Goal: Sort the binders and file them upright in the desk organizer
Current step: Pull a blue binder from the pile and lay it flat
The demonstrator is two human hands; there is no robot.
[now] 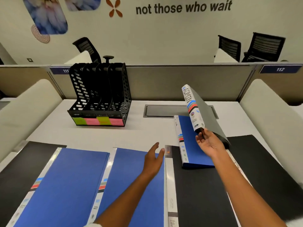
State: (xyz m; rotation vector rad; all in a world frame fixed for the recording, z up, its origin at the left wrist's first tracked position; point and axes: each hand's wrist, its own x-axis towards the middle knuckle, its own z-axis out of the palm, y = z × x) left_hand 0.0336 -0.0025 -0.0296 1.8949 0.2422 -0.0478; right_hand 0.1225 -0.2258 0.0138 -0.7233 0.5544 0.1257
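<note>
Your right hand [209, 142] pinches the grey ADMIN binder [199, 110] by its lower corner, tilted spine-up so its label reads, above the counter [147, 133]. Your left hand [154, 158] hovers with its fingers relaxed, holding nothing. The desk organizer [100, 95], well to the left, stands with its slots unfilled and tagged with sticky notes [98, 121].

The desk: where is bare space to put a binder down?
Free: the white strip between the desk organizer and the near blue binders, and left of the cable hatch. Crowded: the near edge, covered by binders, and the right side under the raised grey binder.
</note>
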